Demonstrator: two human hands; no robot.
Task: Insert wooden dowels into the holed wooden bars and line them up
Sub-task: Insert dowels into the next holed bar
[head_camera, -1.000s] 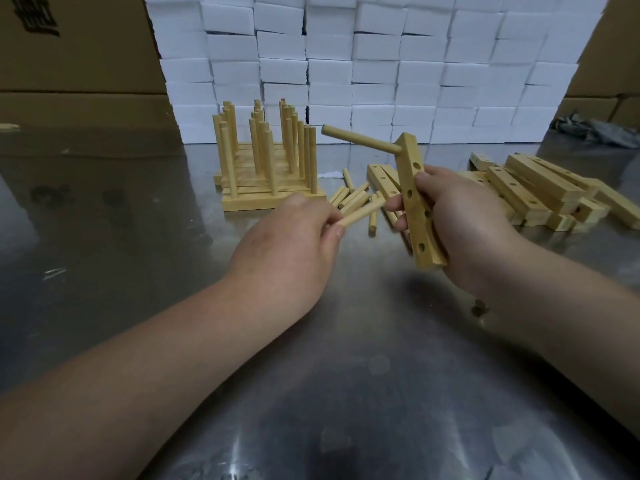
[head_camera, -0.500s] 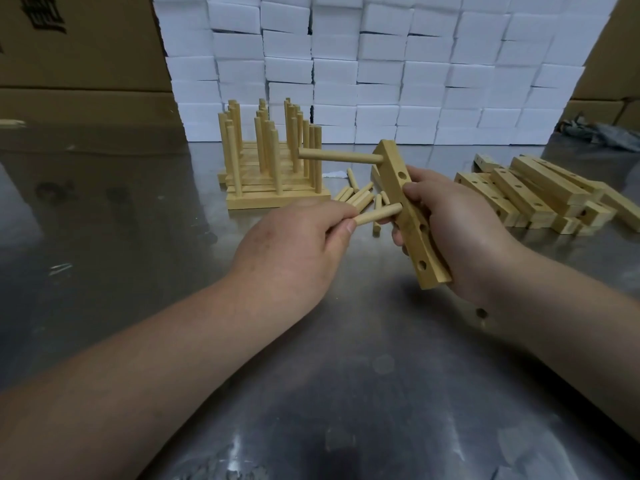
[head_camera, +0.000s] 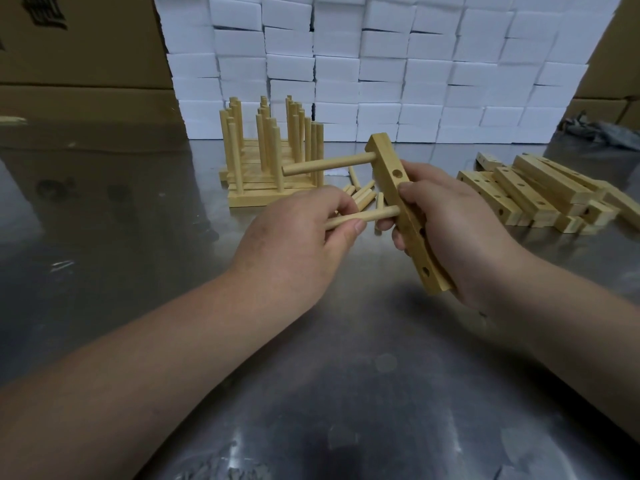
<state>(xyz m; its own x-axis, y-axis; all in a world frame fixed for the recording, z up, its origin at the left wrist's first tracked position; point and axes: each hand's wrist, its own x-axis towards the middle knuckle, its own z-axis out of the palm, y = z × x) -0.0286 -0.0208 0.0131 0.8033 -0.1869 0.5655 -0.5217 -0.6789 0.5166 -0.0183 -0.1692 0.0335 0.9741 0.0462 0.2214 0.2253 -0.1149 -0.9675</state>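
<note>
A person's right hand (head_camera: 450,233) wraps a holed wooden bar (head_camera: 403,206), held tilted above a steel table (head_camera: 346,393), while the left hand (head_camera: 298,237) pinches a second dowel (head_camera: 363,216) between thumb and forefinger. A second ago that dowel's tip hung short of the bar; now it meets the bar's left face about halfway down, at or just inside a hole hidden by the right thumb. How deep it sits cannot be told. The bar has also swung lower and nearer the person in that time.

A first dowel (head_camera: 329,163) already juts leftward from the hole near the bar's top end. One open hole shows between the two dowels, and two more show below the right hand's fingers, so this bar looks roughly half filled at best.

Behind the bar and to its left stands a cluster of finished bars (head_camera: 273,188) with dowels upright, set side by side. Loose dowels (head_camera: 362,192) lie on the table just behind the bar; unfilled bars (head_camera: 533,195) are piled to its right. A wall of white blocks (head_camera: 381,64) rises behind everything.

The likely next need is a straight push to seat the dowel squarely.
</note>
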